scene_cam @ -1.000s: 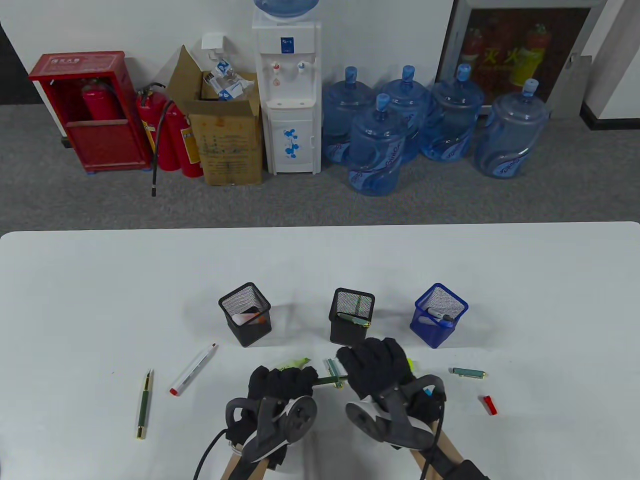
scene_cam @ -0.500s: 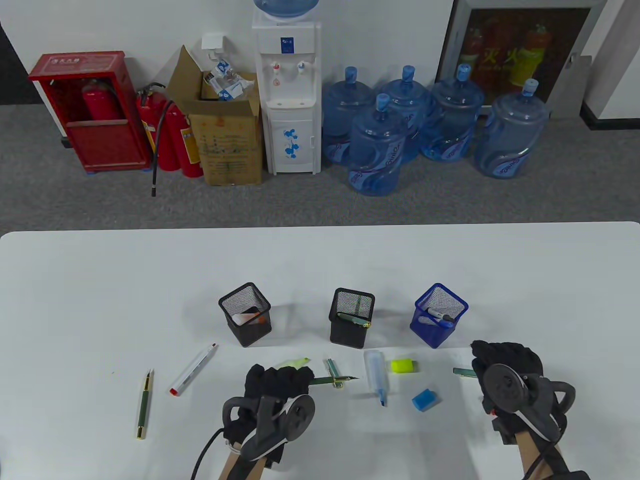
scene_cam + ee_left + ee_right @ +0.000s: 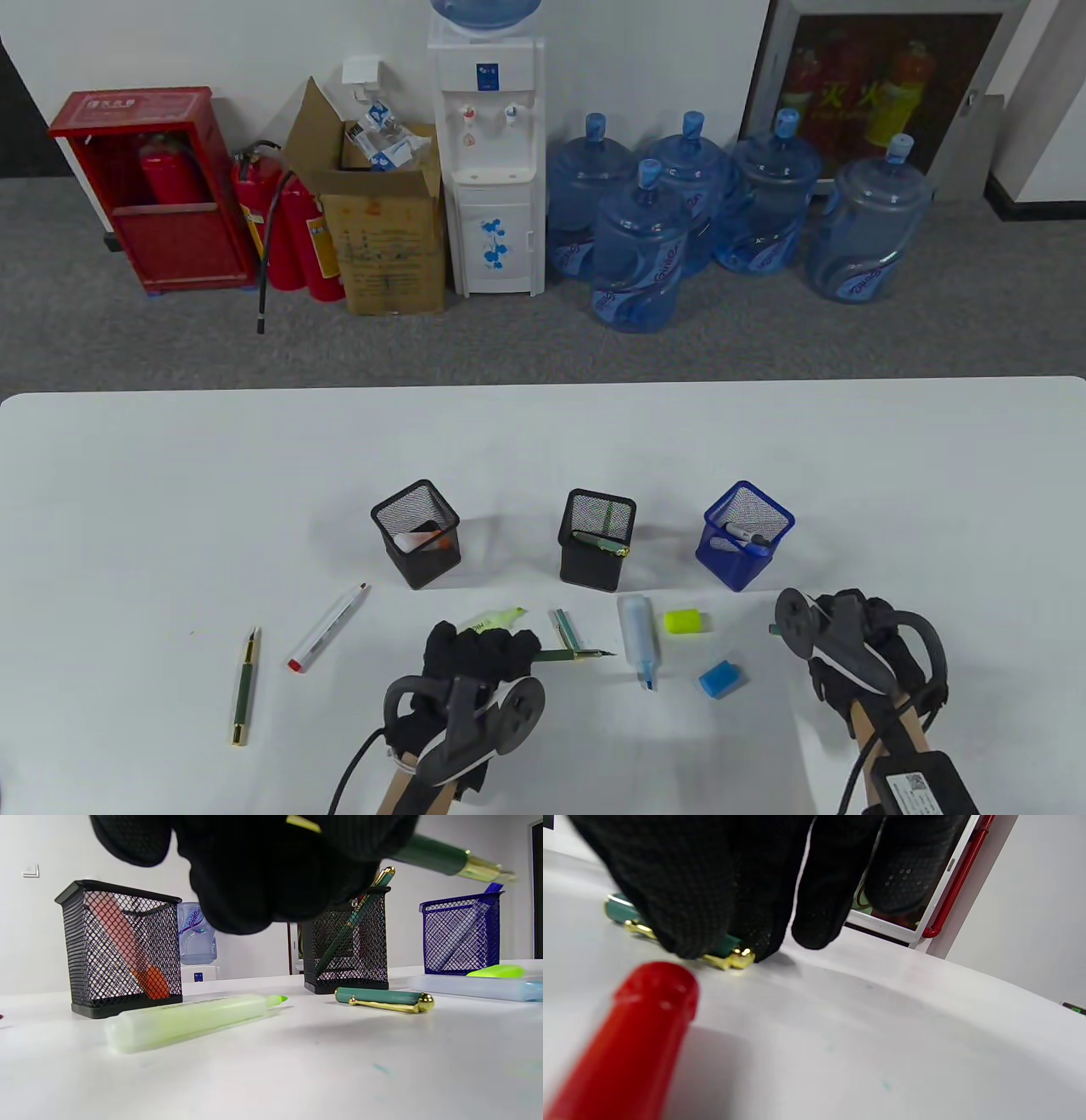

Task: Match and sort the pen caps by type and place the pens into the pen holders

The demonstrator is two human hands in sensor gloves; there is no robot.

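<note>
My left hand grips a green fountain pen with its gold nib pointing right; the left wrist view shows the barrel sticking out past my fingers. A green cap with a gold clip lies just beyond the pen. At the right, my right hand is down on a second green cap, its fingertips pinching it on the table. A red cap lies close behind that hand. Three mesh holders stand in a row: black, black, blue.
An uncapped blue highlighter, a yellow cap and a blue cap lie between my hands. A yellow-green highlighter lies beyond my left hand. Farther left are a white marker and another green pen.
My right hand swung from the middle to the right and came down on the second green cap, uncovering the blue highlighter and caps. My left hand kept its pen and edged right.
</note>
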